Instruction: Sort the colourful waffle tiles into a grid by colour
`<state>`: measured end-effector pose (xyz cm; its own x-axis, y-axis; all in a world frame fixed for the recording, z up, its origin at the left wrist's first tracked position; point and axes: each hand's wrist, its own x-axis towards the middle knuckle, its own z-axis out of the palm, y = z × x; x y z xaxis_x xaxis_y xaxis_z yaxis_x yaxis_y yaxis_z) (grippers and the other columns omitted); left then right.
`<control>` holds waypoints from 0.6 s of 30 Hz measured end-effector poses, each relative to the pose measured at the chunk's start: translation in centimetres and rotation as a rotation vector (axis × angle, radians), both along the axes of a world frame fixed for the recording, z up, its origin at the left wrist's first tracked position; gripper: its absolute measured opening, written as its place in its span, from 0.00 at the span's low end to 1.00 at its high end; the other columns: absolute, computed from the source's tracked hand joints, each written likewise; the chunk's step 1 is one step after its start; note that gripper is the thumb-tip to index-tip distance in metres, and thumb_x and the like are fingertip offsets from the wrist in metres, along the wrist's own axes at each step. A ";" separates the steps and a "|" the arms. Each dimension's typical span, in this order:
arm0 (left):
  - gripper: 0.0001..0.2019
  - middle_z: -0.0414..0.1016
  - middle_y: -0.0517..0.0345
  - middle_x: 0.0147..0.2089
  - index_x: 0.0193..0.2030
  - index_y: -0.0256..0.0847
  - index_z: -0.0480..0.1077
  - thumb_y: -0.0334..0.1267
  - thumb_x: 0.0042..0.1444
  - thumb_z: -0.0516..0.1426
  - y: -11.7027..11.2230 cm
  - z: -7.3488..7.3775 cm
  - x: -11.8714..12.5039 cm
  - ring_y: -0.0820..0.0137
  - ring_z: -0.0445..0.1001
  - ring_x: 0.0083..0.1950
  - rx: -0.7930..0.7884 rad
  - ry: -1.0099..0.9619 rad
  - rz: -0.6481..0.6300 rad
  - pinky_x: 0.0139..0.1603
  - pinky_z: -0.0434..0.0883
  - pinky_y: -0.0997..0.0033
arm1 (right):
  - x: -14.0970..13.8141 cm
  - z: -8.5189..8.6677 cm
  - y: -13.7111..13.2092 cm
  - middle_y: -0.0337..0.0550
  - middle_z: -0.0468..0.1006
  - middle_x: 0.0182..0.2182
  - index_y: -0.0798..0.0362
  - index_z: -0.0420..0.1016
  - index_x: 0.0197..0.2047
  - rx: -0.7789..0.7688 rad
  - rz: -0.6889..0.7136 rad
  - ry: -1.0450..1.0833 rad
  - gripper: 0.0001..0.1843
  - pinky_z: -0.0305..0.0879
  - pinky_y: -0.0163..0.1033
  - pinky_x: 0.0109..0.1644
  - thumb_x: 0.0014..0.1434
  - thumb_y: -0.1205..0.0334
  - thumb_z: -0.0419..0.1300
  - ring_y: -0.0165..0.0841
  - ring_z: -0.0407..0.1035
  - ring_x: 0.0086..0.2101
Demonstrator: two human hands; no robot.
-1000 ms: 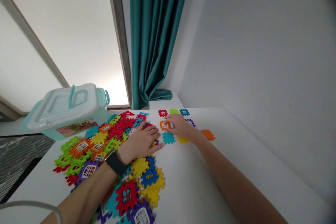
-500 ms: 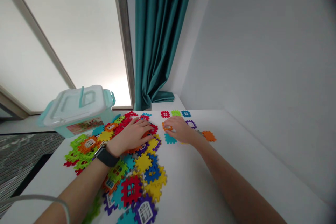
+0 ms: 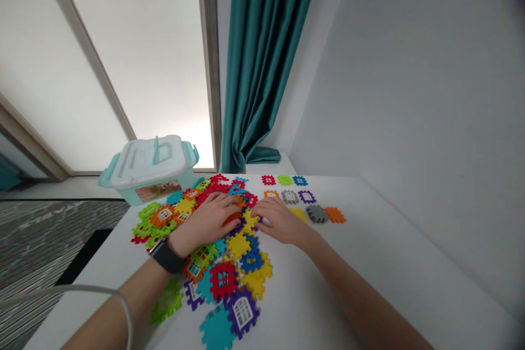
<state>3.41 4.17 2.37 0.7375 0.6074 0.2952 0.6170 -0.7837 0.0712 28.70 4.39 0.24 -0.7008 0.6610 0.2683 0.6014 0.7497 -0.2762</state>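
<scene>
Your right hand (image 3: 279, 221) has just come away from the orange square plastic tile with notched edges (image 3: 271, 193) and dropped down and leftward to the right-hand border of the heap of bright, notch-edged plastic tiles (image 3: 238, 246). The orange tile now lies in the sorted group without your fingers over it, so that placement looks finished, as far as can be judged, and your hand is back at the supply.

The heap spreads across the left part of the white tabletop (image 3: 303, 306). The sorted group lies to its right, towards the far edge. Its farthest row has a red window-cut tile (image 3: 268, 180), a lime-green tile (image 3: 285, 180) and a blue window-cut tile (image 3: 300, 181). The next row has the orange tile, a grey frame-shaped tile (image 3: 290, 197) and a purple frame-shaped tile (image 3: 307, 197), both uncovered now. Nearer still are a yellow tile (image 3: 298, 214) partly behind your hand, a dark grey stack of tiles (image 3: 317, 214) and a solid orange tile (image 3: 336, 215) beside it.

Your right fingers bend down beside a yellow notched tile (image 3: 249, 221); you cannot tell from here whether they pinch anything. Your left hand (image 3: 211, 219) lies over the heap, fingers curved across orange pieces; whether they grip is hidden. The lidded pale-turquoise plastic box (image 3: 150, 169) stands at the far left corner.
</scene>
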 end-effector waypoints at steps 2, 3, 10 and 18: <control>0.11 0.75 0.52 0.58 0.51 0.45 0.75 0.41 0.68 0.54 -0.7 0.0 0.0 0.58 0.72 0.59 0.005 -0.014 0.008 0.62 0.65 0.53 | -0.1 -0.6 -0.5 0.46 0.80 0.46 0.49 0.76 0.47 0.011 -0.016 -0.002 0.08 0.62 0.49 0.57 0.64 0.63 0.64 0.41 0.71 0.50; 0.11 0.74 0.52 0.59 0.52 0.45 0.75 0.40 0.68 0.54 -1.1 -0.1 0.0 0.58 0.72 0.59 0.005 -0.018 0.012 0.62 0.65 0.52 | -0.2 -1.0 -0.7 0.46 0.80 0.46 0.50 0.76 0.47 0.015 -0.024 -0.004 0.08 0.63 0.48 0.57 0.64 0.64 0.64 0.41 0.71 0.50; 0.11 0.75 0.51 0.58 0.51 0.44 0.76 0.38 0.68 0.54 -2.4 -0.9 -0.3 0.57 0.70 0.61 0.006 -0.098 0.030 0.62 0.67 0.52 | -1.1 -1.9 -1.5 0.46 0.78 0.44 0.51 0.73 0.45 0.040 -0.138 -0.007 0.09 0.62 0.47 0.55 0.61 0.64 0.67 0.42 0.69 0.49; 0.12 0.76 0.52 0.54 0.49 0.45 0.76 0.35 0.67 0.52 -2.8 -2.0 -1.1 0.59 0.72 0.55 0.033 -0.188 0.052 0.59 0.67 0.52 | -2.2 -3.1 -2.1 0.46 0.78 0.44 0.50 0.71 0.42 0.111 -0.225 0.087 0.09 0.62 0.49 0.55 0.59 0.68 0.65 0.43 0.69 0.48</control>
